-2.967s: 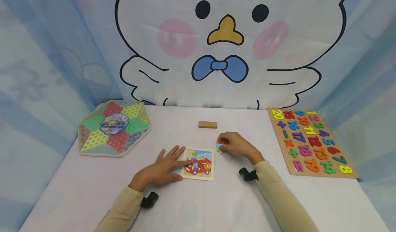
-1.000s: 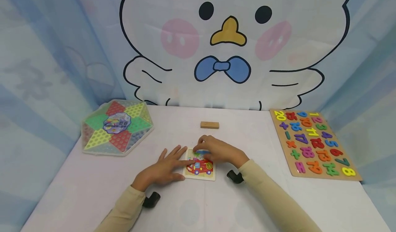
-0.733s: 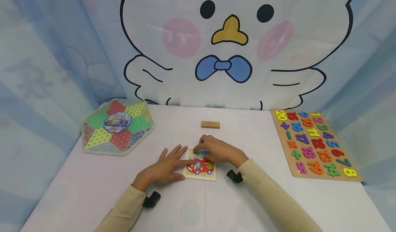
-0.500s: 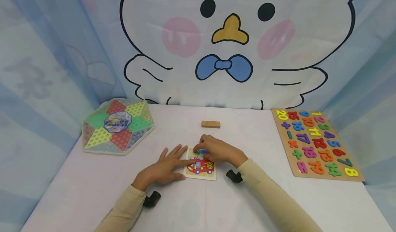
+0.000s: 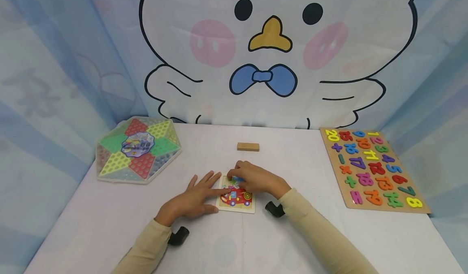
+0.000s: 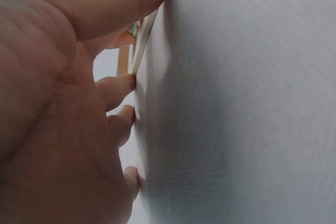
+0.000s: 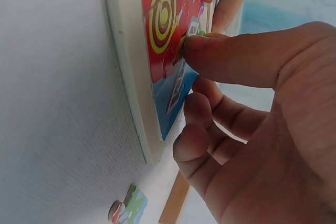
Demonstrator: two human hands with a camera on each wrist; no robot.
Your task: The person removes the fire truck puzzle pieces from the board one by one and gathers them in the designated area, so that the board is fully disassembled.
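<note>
A small square jigsaw puzzle (image 5: 237, 203) with a red fire truck lies flat in a pale frame on the table. My left hand (image 5: 190, 203) spreads its fingers at its left side, index finger lying over the picture, thumb by the frame edge. Above the truck, my right hand (image 5: 259, 178) bends its thumb and fingers around a puzzle piece in the blue upper part; the hand covers much of it in the head view. Close up in the right wrist view, the thumb (image 7: 226, 56) presses the picture. A loose green-and-blue puzzle piece (image 7: 136, 206) lies beyond the frame.
A small wooden block (image 5: 248, 147) lies behind the puzzle. At the left stands a hexagonal Chinese checkers box (image 5: 137, 150); a number board (image 5: 373, 170) with colourful digits lies at the right. A cartoon-printed curtain (image 5: 268, 103) hangs behind the table.
Three seconds ago my right hand was at a small piece right of the puzzle; it has since moved left onto the puzzle's upper part. My left hand stays in place.
</note>
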